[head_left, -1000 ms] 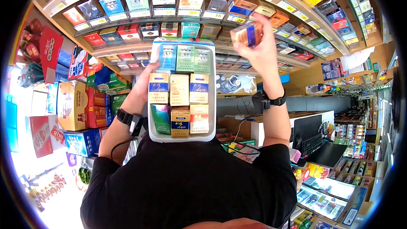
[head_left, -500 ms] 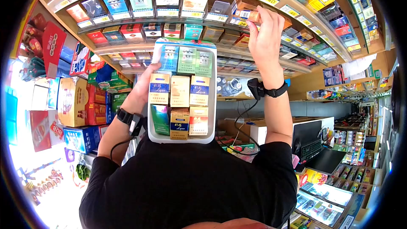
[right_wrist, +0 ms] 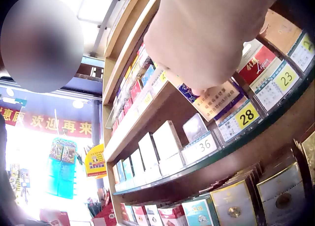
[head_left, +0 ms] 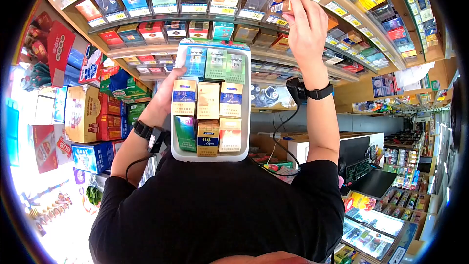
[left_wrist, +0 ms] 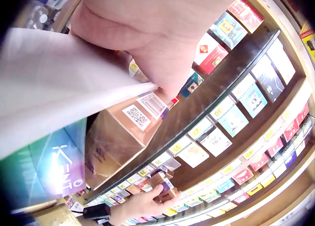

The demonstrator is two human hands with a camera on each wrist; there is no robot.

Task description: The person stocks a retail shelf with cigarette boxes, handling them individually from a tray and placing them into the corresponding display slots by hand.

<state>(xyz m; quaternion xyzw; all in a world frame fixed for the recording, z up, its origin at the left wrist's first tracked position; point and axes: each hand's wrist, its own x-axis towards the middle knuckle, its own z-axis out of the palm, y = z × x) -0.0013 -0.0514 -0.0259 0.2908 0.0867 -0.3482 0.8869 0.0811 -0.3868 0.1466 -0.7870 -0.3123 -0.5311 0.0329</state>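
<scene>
My left hand grips the left side of a white plastic bin, thumb over its rim. Inside stand several cigarette packs, among them a blue one, a white-and-blue one and a green one. The bin's pale wall fills much of the left wrist view. Up at the shelf, my right hand pinches a brown-and-blue cigarette pack at the slot behind the yellow "28" label. In the left wrist view, that pack lies between thumb and fingers.
Price-labelled shelves of cigarette packs curve in front. A clear plastic holder stands in the neighbouring "36" slot. Stacked cartons are at the left; a keyboard and a display counter are at the right.
My right hand has carried the brown-and-blue pack from in front of the shelf up and into the "28" slot area. My left hand still holds the bin in nearly the same place.
</scene>
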